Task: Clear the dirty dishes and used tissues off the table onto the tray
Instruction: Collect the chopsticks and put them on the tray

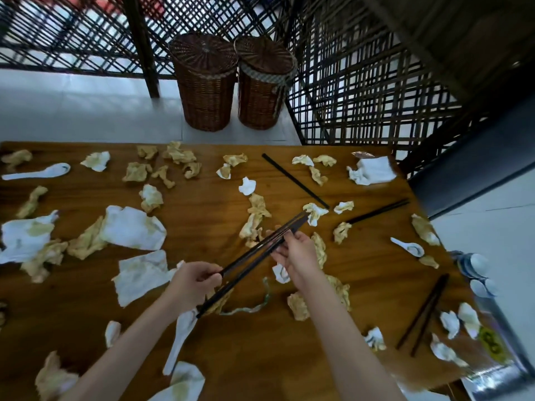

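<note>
Chopsticks (254, 256), a dark bundle of about four, were held over the wooden table (208, 204) by both hands. The left hand (192, 280) had its fingers curled round the near ends, and the right hand (292, 251) pinched the bundle further up with fingers and thumb, so the tips projected beyond the right fingertips toward a crumpled tissue (315, 212).

Step in hand, by judgement: gathering and squaring the chopsticks into one bundle before they go to the tray (509, 337), which lay at the table's right edge, well to the right of the right hand. The next move would call for one firm grip on the whole bundle and a carry rightward without dropping a stick.

Count of items left on the table:
- loose chopsticks: one single stick (295, 180) beyond the right fingers, one pair (379, 211) to their right, and one pair (422, 314) near the tray;
- white spoons: three, one far left (37, 172), one under the left wrist (181, 340), one near the tray (409, 247);
- used tissues: more than thirty; an exact count could not be made.

Stacked white dishes (474, 267) stood at the tray end.
</note>
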